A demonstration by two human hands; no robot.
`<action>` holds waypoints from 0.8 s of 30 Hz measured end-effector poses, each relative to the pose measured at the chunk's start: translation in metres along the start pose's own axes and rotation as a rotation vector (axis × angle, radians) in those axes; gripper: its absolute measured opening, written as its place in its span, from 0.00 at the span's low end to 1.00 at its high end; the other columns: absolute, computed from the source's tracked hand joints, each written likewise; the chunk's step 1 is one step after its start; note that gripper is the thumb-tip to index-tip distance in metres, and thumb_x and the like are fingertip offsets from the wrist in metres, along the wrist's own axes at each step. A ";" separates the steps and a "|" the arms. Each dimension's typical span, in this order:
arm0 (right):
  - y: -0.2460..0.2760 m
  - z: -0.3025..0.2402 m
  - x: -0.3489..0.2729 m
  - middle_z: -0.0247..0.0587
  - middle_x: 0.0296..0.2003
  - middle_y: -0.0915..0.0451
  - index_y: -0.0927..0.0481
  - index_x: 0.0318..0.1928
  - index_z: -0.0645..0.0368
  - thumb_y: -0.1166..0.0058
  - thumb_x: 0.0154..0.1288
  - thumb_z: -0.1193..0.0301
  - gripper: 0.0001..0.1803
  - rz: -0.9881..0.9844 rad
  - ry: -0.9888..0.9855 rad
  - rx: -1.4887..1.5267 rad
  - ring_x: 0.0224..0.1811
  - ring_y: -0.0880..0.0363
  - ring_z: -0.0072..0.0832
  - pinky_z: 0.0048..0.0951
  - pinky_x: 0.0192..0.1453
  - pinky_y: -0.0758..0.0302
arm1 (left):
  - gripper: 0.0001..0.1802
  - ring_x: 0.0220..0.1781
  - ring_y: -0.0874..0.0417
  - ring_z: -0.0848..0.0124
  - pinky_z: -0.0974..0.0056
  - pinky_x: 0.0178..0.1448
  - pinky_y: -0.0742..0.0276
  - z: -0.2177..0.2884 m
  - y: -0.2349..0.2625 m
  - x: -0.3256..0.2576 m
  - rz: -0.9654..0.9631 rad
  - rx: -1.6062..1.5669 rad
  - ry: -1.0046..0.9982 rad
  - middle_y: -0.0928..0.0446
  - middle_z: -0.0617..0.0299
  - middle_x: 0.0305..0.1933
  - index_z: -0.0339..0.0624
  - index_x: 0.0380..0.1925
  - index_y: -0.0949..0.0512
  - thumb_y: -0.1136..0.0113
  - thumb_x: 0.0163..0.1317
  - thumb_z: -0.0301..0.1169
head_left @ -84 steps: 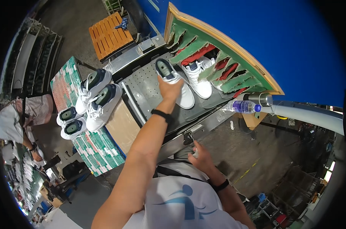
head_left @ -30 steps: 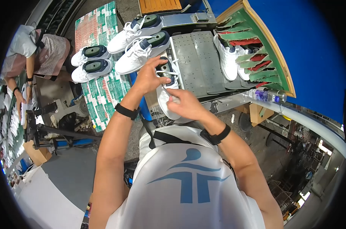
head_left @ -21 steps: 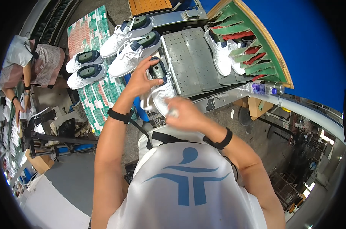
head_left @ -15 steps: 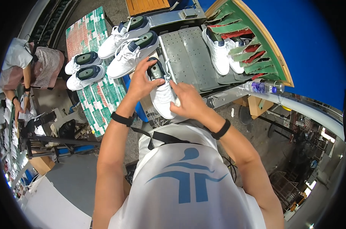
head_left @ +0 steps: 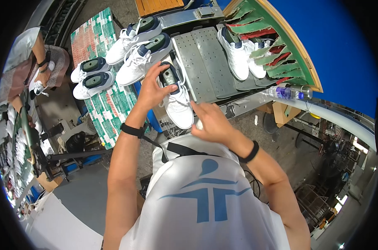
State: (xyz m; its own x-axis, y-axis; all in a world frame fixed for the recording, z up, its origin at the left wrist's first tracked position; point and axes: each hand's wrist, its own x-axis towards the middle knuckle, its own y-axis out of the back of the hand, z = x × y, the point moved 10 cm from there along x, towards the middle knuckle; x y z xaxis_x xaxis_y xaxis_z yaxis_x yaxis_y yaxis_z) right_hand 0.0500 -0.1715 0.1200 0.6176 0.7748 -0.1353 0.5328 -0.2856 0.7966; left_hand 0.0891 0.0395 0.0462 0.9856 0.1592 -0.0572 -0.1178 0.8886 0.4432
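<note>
A white lace-up sneaker [head_left: 178, 109] with a dark collar stands toe toward me, a dark green insert [head_left: 169, 77] inside it. My left hand [head_left: 153, 89] grips the shoe at its collar, thumb on the tongue side and fingers on the other. Just right of the toe is my right hand [head_left: 214, 125], apart from the shoe and slightly blurred. Its fingers are curled around a small white thing [head_left: 199, 124] that I cannot make out. Behind the held shoe sits a pair of like sneakers [head_left: 132, 68], also with green inserts.
A metal conveyor with perforated plates [head_left: 197, 62] carries two white sneakers [head_left: 237, 62] beside torn green and red curtain strips [head_left: 276, 58]. Left, a patterned board [head_left: 114, 112] bears another pair [head_left: 93, 85]. A plastic bottle [head_left: 291, 93] lies on the conveyor's edge. A co-worker's hand [head_left: 43, 75] holds a shoe.
My right hand has drawn back from the shoe's side, toward me and to the right. My left hand keeps its hold. At the left, the co-worker has lifted a shoe.
</note>
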 end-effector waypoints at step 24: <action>-0.121 0.024 0.008 0.45 0.52 0.12 0.20 0.68 0.68 0.45 0.80 0.55 0.30 -0.266 -0.765 1.285 0.41 0.17 0.24 0.27 0.47 0.19 | 0.35 0.39 0.12 0.71 0.63 0.47 0.15 -0.147 0.143 -0.164 0.233 -0.113 0.580 0.10 0.60 0.41 0.34 0.49 0.13 0.09 0.44 0.43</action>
State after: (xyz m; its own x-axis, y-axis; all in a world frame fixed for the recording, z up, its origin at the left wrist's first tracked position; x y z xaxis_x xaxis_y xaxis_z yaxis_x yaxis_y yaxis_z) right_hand 0.0047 -0.1439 0.0087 0.3522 0.5267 -0.7737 0.5517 -0.7846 -0.2829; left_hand -0.1075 0.2038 -0.0126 0.7103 0.5329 -0.4600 -0.3643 0.8374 0.4075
